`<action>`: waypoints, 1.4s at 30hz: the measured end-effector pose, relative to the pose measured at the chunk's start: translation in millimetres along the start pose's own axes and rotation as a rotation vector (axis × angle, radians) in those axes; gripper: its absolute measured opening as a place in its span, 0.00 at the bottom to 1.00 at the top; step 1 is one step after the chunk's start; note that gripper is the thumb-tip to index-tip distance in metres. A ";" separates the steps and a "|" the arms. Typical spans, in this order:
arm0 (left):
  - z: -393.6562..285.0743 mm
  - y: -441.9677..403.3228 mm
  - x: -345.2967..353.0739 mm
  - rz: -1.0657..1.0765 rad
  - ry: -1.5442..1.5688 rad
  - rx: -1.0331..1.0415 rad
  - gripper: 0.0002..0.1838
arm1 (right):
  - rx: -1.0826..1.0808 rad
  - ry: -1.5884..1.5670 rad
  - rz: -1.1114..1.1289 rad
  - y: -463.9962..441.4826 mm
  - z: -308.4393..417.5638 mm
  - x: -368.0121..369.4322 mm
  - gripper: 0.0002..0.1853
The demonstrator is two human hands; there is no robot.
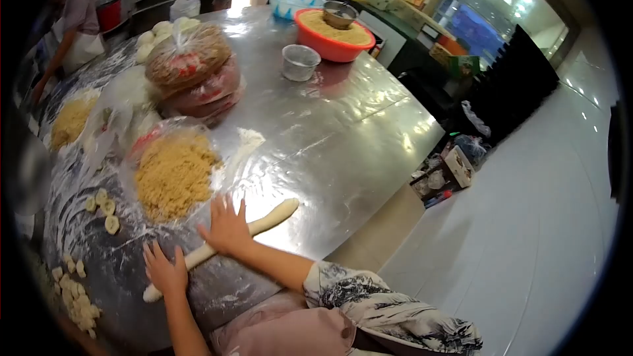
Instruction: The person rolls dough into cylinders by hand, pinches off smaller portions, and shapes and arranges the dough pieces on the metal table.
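A long pale rope of dough (273,216) lies slantwise on the metal table near its front edge. My left hand (166,270) rests on its lower-left part, fingers stretched out. Farther along, my right hand (229,227) presses flat on the rope with the fingers spread. The parts of the dough under both palms are hidden. Just beyond my hands is a heap of yellow crumbly filling (175,178) on a clear plastic bag. Several small cut dough pieces (79,300) lie to the left, and a few filled-looking rounds (105,207) sit above them.
Tied plastic bags of brown filling (188,59) stand behind the crumbly heap. Farther back are a red basin (336,51) with a metal bowl (340,14), a blue-white basin (293,1) and a clear tub (300,64). A person (79,16) stands at the far left. Flour streaks the metal table (316,138).
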State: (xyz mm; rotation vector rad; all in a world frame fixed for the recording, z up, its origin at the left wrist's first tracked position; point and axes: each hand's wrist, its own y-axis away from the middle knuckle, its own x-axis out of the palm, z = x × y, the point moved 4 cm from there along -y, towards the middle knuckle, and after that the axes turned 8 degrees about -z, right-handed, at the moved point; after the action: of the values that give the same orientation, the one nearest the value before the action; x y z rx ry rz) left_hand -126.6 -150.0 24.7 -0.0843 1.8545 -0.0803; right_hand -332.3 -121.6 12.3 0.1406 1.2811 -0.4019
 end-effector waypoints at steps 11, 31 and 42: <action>61.6 111.9 -26.8 -0.030 0.039 0.248 0.41 | -0.179 -0.001 0.048 125.7 -74.2 -55.8 0.35; 80.4 110.0 -15.1 -0.106 0.024 0.183 0.40 | -0.098 0.186 0.041 107.3 -139.5 -55.1 0.31; 74.7 -19.1 -0.8 -0.026 -0.015 -0.006 0.42 | 0.047 0.191 -0.012 -9.1 -150.6 -43.0 0.33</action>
State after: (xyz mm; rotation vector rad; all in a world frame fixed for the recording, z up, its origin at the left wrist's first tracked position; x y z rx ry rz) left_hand -54.3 -169.8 6.4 -0.1132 1.8391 -0.0925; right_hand -481.3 -72.3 10.9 0.2157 1.4608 -0.4370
